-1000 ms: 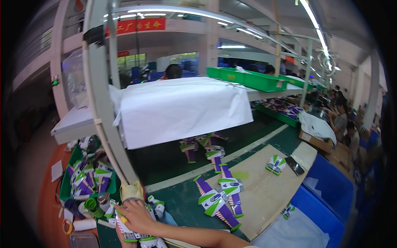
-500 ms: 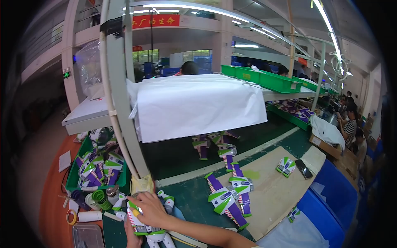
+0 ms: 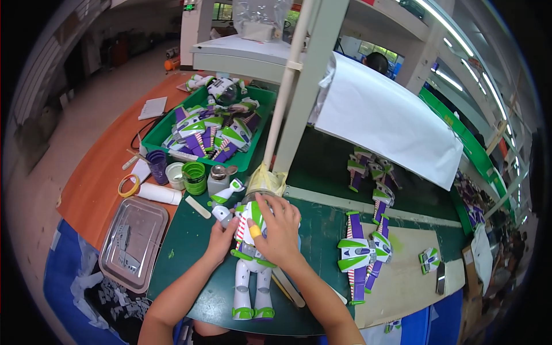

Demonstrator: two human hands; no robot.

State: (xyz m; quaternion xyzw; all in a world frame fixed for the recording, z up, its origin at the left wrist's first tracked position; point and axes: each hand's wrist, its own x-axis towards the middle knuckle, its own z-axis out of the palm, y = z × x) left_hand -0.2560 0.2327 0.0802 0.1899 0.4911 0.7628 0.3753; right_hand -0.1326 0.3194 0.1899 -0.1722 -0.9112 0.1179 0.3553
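Toy point(image 3: 253, 265) on the worktop point(image 3: 187, 259), between the hands. Left hand point(image 3: 220, 240): fingers bent at the toy's side, tips partly hidden; firmness of hold cannot be told. Right hand point(image 3: 280, 227): fingers loosely spread across the upper torso, not closed round it. Probably light, stiff, smooth and somewhat slippery; the jointed arm point(image 3: 232, 188), just beyond the left fingers, looks most fragile. Best hold: the torso's sides, between both hands' fingers.

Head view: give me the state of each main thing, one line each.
Toy figure, lying down, legs out straight
Left hand, against the toy figure's side, grip partly hidden
Right hand, spread over its upper body
Green bin, open, heaped with winged pieces
Green cup, upright
White sheet, draped, hanging down
Phone, lying on the tan board
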